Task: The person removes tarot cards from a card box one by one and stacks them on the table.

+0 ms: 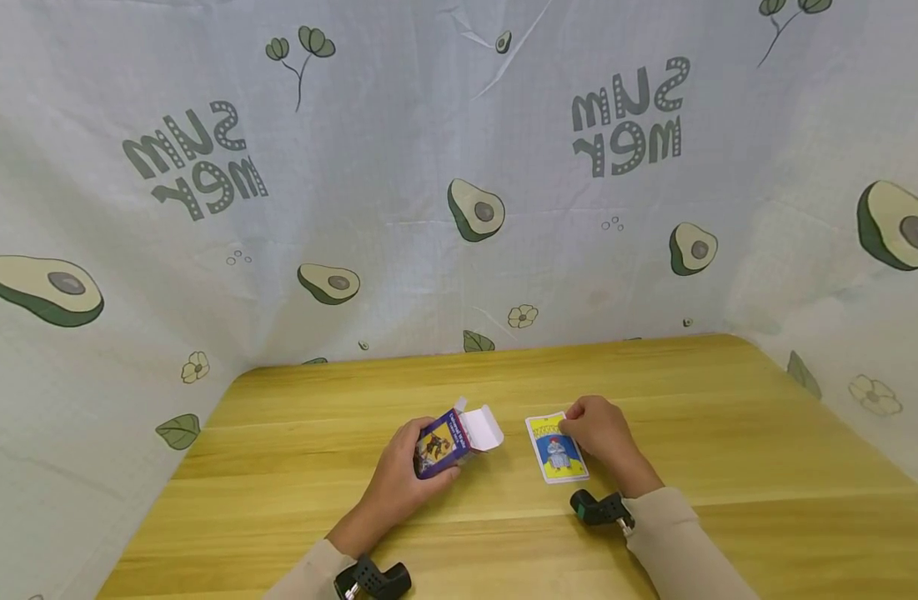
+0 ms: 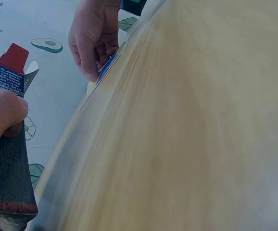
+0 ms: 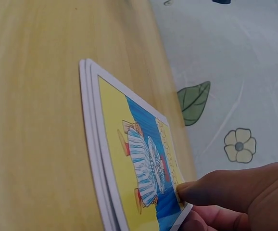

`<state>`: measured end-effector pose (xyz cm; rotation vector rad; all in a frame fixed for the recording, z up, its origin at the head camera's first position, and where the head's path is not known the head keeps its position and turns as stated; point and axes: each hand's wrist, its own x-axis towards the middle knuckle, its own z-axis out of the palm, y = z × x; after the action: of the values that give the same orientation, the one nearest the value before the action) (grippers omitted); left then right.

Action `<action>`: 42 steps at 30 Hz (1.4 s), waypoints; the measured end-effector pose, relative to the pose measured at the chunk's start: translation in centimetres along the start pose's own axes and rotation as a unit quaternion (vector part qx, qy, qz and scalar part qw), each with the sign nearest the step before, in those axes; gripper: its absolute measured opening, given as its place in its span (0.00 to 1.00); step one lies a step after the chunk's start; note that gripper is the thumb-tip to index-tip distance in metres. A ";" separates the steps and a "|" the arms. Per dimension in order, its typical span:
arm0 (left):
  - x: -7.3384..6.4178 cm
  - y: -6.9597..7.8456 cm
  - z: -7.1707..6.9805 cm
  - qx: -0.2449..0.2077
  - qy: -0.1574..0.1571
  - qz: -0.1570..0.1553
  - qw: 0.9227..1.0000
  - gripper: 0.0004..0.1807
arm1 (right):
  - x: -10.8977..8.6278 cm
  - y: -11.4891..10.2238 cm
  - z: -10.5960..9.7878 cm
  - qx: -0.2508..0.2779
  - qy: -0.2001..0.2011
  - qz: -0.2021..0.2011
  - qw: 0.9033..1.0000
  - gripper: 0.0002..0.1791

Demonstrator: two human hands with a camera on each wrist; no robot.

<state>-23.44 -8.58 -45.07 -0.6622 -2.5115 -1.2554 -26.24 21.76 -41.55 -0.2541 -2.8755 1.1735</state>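
Note:
My left hand [image 1: 400, 483] grips a small purple tarot card box [image 1: 438, 447] with a picture on its front. The box's top is open and its white flap [image 1: 483, 427] sticks out to the right; the left wrist view shows the box's printed side [image 2: 14, 163] and a red end flap [image 2: 15, 57]. To the right, my right hand [image 1: 599, 432] pinches a small stack of tarot cards [image 1: 554, 460] at its upper right corner. The top card [image 3: 144, 163] shows a seated figure on yellow and blue; a few white edges lie beneath it. My thumb [image 3: 201, 188] lies on the card face.
Both hands work over a yellow wood-grain table [image 1: 504, 542]. A white cloth [image 1: 398, 167] printed with avocados hangs behind it and along the sides. Black wrist cameras sit on the left wrist [image 1: 372, 579] and right wrist [image 1: 601, 508].

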 end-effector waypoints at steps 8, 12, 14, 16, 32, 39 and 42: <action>0.0 -0.1 0.0 0.000 0.006 0.010 1.000 0.39 | 0.0 -0.1 0.0 -0.004 0.005 -0.004 1.000 0.09; 0.0 -0.1 0.0 -0.003 0.006 0.010 1.000 0.39 | -0.1 -0.2 0.0 -0.005 0.005 -0.007 1.000 0.09; 0.0 -0.1 0.0 -0.004 0.005 0.009 1.000 0.39 | -0.1 -0.2 0.0 -0.006 0.006 -0.006 1.000 0.09; 0.0 0.0 0.0 -0.005 0.004 0.009 1.000 0.39 | -0.1 -0.2 0.0 -0.007 0.008 -0.008 1.000 0.09; 0.0 0.2 -0.1 -0.005 0.001 0.008 1.000 0.39 | 0.0 -0.1 -0.5 -0.012 0.005 -0.015 1.000 0.08; 0.0 0.2 0.0 -0.008 0.000 0.009 1.000 0.39 | -0.2 -0.8 -0.7 -0.003 0.015 -0.035 0.999 0.10; 0.0 0.2 0.0 -0.006 0.000 0.009 1.000 0.39 | -0.6 -1.6 -0.7 0.006 0.016 -0.055 0.998 0.10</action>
<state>-23.32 -8.53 -44.93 -0.6871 -2.4943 -1.2661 -25.84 21.00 -39.88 -0.1100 -2.8139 1.1563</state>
